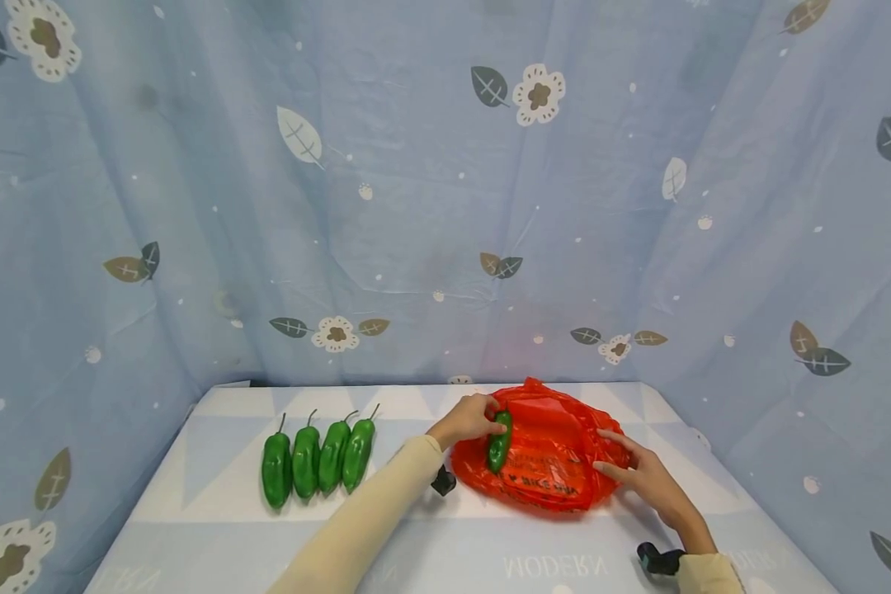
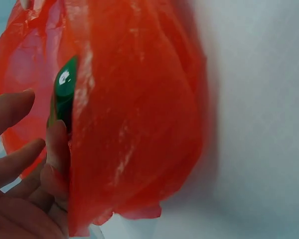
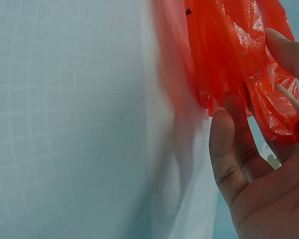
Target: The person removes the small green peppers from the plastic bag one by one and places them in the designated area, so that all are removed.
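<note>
Beside the left mouth of a red plastic bag (image 1: 557,429), my left hand (image 1: 469,419) holds a glossy green chili pepper (image 1: 499,452) by its upper part, the thumb lying across it. From the left wrist, the pepper (image 2: 65,92) shows just inside the bag's rim, partly hidden by red film, with one fingertip against it and other fingers spread apart. My right hand (image 1: 649,478) grips the bag's right side, fingers above and thumb below. Crumpled film (image 3: 274,109) lies between its fingers in the right wrist view.
Several green chili peppers (image 1: 334,454) lie side by side on the left of the pale patterned table (image 1: 215,544), stems pointing away. A blue floral curtain (image 1: 416,206) hangs behind and along both sides. Small black devices (image 1: 661,559) sit at the wrists.
</note>
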`<move>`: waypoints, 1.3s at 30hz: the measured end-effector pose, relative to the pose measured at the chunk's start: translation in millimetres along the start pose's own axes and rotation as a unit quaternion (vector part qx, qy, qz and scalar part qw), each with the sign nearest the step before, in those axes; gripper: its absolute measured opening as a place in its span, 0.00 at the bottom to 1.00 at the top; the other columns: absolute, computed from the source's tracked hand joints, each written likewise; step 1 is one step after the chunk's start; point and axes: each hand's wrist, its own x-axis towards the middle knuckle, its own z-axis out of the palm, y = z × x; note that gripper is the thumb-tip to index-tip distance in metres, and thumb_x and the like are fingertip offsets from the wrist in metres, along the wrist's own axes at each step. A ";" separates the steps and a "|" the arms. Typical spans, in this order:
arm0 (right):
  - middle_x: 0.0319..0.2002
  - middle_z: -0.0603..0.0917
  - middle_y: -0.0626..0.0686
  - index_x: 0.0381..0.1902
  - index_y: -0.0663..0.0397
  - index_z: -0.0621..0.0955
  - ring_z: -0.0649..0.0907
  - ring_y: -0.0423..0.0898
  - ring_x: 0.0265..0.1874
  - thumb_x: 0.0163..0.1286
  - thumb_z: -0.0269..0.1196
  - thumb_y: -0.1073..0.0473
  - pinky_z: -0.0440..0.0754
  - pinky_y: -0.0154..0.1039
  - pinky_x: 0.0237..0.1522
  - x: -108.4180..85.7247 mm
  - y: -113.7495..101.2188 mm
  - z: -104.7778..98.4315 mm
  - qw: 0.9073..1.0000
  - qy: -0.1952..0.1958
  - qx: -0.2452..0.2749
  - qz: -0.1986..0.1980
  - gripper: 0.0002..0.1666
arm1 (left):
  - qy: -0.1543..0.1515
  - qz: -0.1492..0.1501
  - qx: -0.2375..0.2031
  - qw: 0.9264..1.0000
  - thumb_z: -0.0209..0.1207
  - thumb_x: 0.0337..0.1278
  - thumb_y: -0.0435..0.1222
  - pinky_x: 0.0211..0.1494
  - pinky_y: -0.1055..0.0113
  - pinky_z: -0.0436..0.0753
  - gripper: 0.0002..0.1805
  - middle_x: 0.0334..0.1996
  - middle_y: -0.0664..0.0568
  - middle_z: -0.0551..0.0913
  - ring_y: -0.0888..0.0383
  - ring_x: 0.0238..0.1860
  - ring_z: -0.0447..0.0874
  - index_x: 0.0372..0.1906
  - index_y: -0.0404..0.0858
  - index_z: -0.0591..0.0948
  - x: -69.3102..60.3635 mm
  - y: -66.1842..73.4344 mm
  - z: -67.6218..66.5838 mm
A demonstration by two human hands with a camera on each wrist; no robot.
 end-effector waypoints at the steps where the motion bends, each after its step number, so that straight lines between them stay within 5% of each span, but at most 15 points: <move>1: 0.70 0.69 0.65 0.75 0.47 0.70 0.77 0.56 0.53 0.67 0.73 0.46 0.86 0.43 0.39 0.0 0.0 0.0 1.000 -0.001 0.000 -0.003 0.43 | 0.000 0.000 0.007 1.000 0.71 0.63 0.39 0.49 0.63 0.85 0.24 0.54 0.42 0.84 0.55 0.45 0.83 0.60 0.31 0.82 0.2 0.2 0.9; 9: 0.71 0.68 0.65 0.76 0.47 0.70 0.76 0.57 0.56 0.67 0.73 0.47 0.86 0.41 0.43 -1.9 -0.8 0.9 1.000 -0.003 0.004 0.002 0.44 | -0.011 -0.025 0.026 0.999 0.72 0.61 0.44 0.45 0.66 0.84 0.29 0.47 0.47 0.86 0.58 0.32 0.84 0.60 0.31 0.81 -2.6 7.5 6.9; 17: 0.72 0.67 0.66 0.76 0.47 0.70 0.75 0.59 0.58 0.67 0.73 0.48 0.85 0.43 0.40 -3.2 -0.8 0.7 1.000 0.001 0.005 -0.005 0.43 | -0.049 -0.033 0.020 0.998 0.72 0.61 0.46 0.27 0.65 0.85 0.34 0.35 0.50 0.83 0.51 0.20 0.86 0.65 0.33 0.74 -1.6 14.0 16.0; 22: 0.73 0.66 0.66 0.76 0.47 0.70 0.74 0.59 0.59 0.68 0.72 0.49 0.85 0.43 0.40 -3.8 -1.5 0.5 1.000 0.000 0.005 -0.015 0.43 | -0.056 -0.044 -0.054 0.996 0.70 0.65 0.42 0.26 0.60 0.86 0.38 0.34 0.44 0.84 0.45 0.23 0.88 0.71 0.29 0.68 -2.2 15.2 20.9; 26: 0.72 0.67 0.65 0.76 0.47 0.70 0.74 0.58 0.59 0.68 0.72 0.49 0.84 0.42 0.41 -3.6 -0.3 -0.5 1.000 0.002 0.004 -0.015 0.42 | -0.070 -0.064 -0.146 0.985 0.65 0.71 0.42 0.29 0.57 0.88 0.37 0.31 0.40 0.87 0.42 0.25 0.90 0.71 0.24 0.64 -2.0 16.2 22.1; 29: 0.72 0.67 0.65 0.76 0.47 0.70 0.74 0.58 0.57 0.68 0.72 0.49 0.85 0.43 0.39 -2.7 -0.1 -1.8 1.000 0.003 0.004 -0.011 0.42 | -0.081 -0.071 -0.175 0.979 0.64 0.72 0.41 0.30 0.57 0.88 0.32 0.30 0.38 0.88 0.41 0.26 0.90 0.66 0.24 0.67 1.0 16.4 23.4; 34: 0.72 0.67 0.64 0.75 0.45 0.71 0.74 0.57 0.57 0.66 0.73 0.48 0.84 0.42 0.39 0.2 -0.2 -2.6 1.000 0.001 0.003 0.001 0.42 | -0.054 -0.068 -0.131 0.988 0.66 0.69 0.41 0.27 0.60 0.87 0.26 0.30 0.42 0.85 0.43 0.24 0.88 0.60 0.27 0.73 8.3 17.8 28.9; 39: 0.71 0.68 0.63 0.75 0.44 0.72 0.76 0.56 0.54 0.66 0.74 0.47 0.85 0.42 0.38 2.6 -0.3 -0.6 1.000 -0.002 0.006 0.008 0.42 | -0.021 -0.029 -0.061 0.998 0.68 0.67 0.40 0.23 0.62 0.84 0.26 0.34 0.48 0.80 0.51 0.20 0.83 0.63 0.31 0.75 16.1 20.1 37.3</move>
